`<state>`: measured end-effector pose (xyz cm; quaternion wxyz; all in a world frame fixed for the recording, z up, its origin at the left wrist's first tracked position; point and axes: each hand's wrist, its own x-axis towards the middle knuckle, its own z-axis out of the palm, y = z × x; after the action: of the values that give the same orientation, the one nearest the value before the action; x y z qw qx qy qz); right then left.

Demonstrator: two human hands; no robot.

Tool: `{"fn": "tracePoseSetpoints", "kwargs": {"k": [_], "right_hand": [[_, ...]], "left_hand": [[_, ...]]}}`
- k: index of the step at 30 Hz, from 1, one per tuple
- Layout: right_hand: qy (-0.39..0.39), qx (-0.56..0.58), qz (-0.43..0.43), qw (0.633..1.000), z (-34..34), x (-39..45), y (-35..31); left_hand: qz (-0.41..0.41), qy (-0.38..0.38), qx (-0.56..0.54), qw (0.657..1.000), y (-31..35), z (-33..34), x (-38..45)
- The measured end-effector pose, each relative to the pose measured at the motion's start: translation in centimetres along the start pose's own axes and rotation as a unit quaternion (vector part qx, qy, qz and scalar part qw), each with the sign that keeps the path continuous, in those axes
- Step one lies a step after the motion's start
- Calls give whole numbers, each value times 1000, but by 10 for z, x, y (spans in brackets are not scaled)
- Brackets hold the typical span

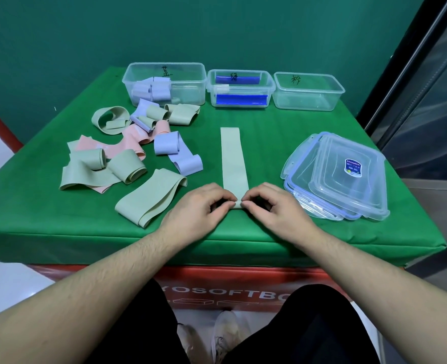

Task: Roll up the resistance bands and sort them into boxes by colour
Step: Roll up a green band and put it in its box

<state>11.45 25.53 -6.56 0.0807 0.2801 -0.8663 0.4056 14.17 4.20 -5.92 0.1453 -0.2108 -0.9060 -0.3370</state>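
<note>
Table [269, 143]: green cloth, frame centre.
Green band [233, 158]: flat, lengthwise.
Left hand [198, 206], right hand [272, 206]: fingers pinching its near end.

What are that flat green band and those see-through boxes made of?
The band looks like thin matte rubber or latex: it lies limp and flat, without shine. The boxes look like clear, glossy, rigid plastic: you see the green cloth through their walls.

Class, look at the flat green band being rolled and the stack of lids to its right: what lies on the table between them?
Nothing: in the head view, only bare green table cover separates the flat green band from the stack of lids.
</note>
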Motion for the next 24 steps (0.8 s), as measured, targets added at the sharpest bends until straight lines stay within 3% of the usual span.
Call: {"fn": "tracePoseSetpoints", "kwargs": {"k": [24], "right_hand": [[18, -34, -20, 999, 4, -2, 2]], "left_hand": [[-10, -8, 49, 999, -1, 3, 0]]}}
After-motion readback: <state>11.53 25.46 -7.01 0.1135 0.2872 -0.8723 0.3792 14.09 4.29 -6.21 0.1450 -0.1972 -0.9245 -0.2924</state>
